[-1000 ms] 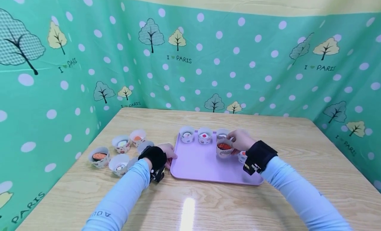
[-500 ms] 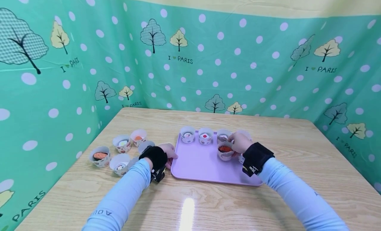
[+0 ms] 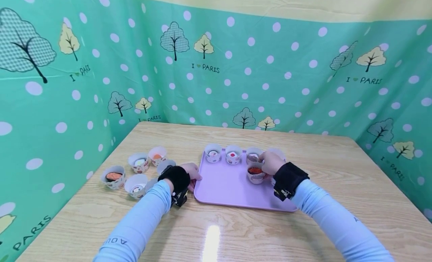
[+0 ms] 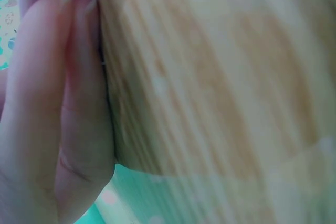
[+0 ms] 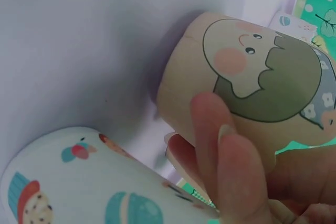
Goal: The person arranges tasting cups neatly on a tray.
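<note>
In the head view my right hand holds a paper baking cup by its right side. Something red and grainy on a dark base lies inside it. Seen from the right wrist, the cup bears a cartoon face, and its base sits close against the tray surface. My fingers curl at its side, near a second printed cup. My left hand grips the left rim of the lilac tray. Its fingertips meet the tray edge in the left wrist view, beside the wooden table.
Along the tray's far edge stand several cups, among them a cup with a red-and-white piece. More filled cups are grouped left of the tray, including a cup with a salmon-coloured piece. A patterned curtain hangs behind the table.
My right hand has shifted slightly with the red-filled cup, bringing it lower onto the tray near the far row. The left hand stays at the tray's edge.
</note>
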`<state>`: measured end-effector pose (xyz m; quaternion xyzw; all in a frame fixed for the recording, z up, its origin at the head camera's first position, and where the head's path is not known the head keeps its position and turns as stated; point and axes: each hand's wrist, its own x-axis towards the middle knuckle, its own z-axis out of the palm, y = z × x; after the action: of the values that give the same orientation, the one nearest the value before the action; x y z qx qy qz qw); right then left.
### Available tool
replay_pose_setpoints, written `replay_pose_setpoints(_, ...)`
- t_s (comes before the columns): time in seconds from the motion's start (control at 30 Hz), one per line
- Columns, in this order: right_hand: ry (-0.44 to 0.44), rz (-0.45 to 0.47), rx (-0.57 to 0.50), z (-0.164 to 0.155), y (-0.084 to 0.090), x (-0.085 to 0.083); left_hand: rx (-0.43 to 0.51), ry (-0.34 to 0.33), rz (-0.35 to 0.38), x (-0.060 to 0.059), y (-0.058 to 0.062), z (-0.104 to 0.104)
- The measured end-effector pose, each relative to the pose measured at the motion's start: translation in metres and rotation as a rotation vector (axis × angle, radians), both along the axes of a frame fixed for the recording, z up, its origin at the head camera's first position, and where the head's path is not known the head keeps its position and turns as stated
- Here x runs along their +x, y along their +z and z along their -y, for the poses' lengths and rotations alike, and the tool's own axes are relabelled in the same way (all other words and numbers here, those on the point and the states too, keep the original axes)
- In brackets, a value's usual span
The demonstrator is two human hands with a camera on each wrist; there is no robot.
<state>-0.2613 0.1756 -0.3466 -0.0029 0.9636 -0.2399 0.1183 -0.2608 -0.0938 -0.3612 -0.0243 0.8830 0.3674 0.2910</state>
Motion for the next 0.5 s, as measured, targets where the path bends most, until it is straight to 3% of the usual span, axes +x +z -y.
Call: replay_pose_setpoints(0.5,-0.018,-0.075,0.031,0.0012,0.0053,0.0091,-0.003,0.004,0.007,-0.009,-0.0085,0.0)
